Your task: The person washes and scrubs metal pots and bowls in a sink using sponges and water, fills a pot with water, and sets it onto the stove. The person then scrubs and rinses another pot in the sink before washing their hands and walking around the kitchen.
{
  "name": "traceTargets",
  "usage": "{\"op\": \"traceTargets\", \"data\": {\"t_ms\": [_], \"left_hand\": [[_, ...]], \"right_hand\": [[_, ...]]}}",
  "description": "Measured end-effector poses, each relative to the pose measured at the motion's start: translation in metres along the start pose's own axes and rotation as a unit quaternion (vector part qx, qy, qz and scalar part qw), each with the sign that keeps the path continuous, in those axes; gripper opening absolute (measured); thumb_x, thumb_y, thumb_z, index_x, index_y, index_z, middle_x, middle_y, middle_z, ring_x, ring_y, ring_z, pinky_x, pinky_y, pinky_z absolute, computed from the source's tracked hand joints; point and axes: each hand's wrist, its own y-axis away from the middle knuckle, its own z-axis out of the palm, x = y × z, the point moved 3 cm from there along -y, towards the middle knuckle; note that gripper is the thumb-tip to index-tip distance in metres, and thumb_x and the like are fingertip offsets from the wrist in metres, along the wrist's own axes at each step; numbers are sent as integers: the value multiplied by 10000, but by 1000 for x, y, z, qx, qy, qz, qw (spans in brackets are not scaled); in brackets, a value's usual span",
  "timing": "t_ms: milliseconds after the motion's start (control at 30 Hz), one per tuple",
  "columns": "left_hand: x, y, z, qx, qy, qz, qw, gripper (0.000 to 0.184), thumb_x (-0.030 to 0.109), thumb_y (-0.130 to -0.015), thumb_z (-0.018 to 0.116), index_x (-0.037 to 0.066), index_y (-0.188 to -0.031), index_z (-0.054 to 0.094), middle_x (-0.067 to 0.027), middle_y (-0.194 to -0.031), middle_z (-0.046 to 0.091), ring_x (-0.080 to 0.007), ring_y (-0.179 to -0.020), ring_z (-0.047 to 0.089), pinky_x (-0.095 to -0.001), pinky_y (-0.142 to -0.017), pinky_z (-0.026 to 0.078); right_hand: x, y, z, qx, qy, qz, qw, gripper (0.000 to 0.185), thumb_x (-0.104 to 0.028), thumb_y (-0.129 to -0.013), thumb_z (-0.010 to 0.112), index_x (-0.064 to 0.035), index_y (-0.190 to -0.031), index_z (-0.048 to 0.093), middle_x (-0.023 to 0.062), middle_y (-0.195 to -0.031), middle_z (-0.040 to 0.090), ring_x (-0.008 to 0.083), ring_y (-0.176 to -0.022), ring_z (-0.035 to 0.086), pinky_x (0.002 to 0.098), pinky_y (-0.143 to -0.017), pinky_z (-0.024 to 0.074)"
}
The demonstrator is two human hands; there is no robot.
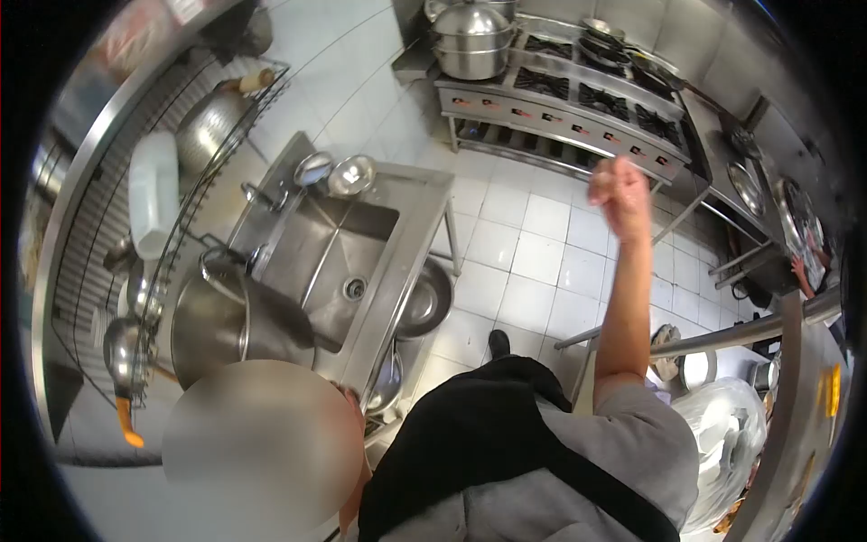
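Note:
My right hand (621,194) is raised at the end of a stretched-out arm, above the tiled floor and in front of the stove. Its fingers are loosely bent and somewhat apart, slightly smeared, with nothing visible in them. A blurred patch covers the lower left; only a strip of skin shows along its edge, so my left hand cannot be made out. Near that patch stands a tall metal pot (203,316) beside the steel sink (334,262). Two metal bowls (352,176) rest at the sink's far corner.
The gas stove (560,108) carries a lidded steamer pot (471,45) and pans. A wire rack (194,203) on the left holds a white plastic jug (153,194) and ladles. At right are a metal rail (722,336), a plastic bag (722,434) and another person's hand (800,273).

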Motion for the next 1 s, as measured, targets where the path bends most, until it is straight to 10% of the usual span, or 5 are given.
{"op": "traceTargets", "data": {"t_ms": [133, 333, 567, 767, 1000], "left_hand": [[58, -26, 11, 4, 41, 37, 998, 369, 170, -907, 531, -43, -1207, 508, -250, -1294, 477, -408, -1178, 445, -490, -984, 354], [167, -84, 91, -144, 238, -9, 961, 283, 138, -913, 542, -13, -1152, 566, -203, -1116, 579, -331, -953, 567, -420, -817, 461], [233, -152, 185, -335, 286, 28, 897, 313, 179, -919, 548, -4, -1173, 561, -164, -907, 692, -232, -799, 678, -325, -675, 529], [285, -197, 233, -397, 284, 71, 870, 322, 198, -905, 567, 12, -1167, 574, -168, -858, 685, -220, -770, 678, -330, -687, 528], [330, -238, 295, -454, 299, 113, 832, 315, 189, -903, 563, 12, -1164, 578, -170, -863, 680, -224, -776, 678, -331, -700, 533]], "right_hand": [[71, 42, -48, -160, 631, 252, 716, 801, -243, -712, 771, -66, -1396, 394, 279, -1395, 389, 362, -1316, 377, 414, -1103, 285], [-34, -13, -45, -46, 285, 167, 943, 447, -110, -793, 683, -36, -1220, 571, 65, -854, 606, 95, -722, 544, 235, -608, 446], [-203, -38, -2, -389, 87, -351, 847, 332, -245, -700, 814, -91, -943, 649, -7, -658, 562, 96, -514, 513, 218, -444, 344], [-218, -59, 50, -380, 124, -388, 830, 335, -329, -919, 581, -100, -1161, 608, -14, -644, 556, 75, -436, 438, 202, -369, 277], [-200, -88, 50, -363, 204, -261, 871, 451, -434, -981, 382, -151, -638, 455, -36, -604, 504, 37, -443, 401, 194, -383, 227]]}}
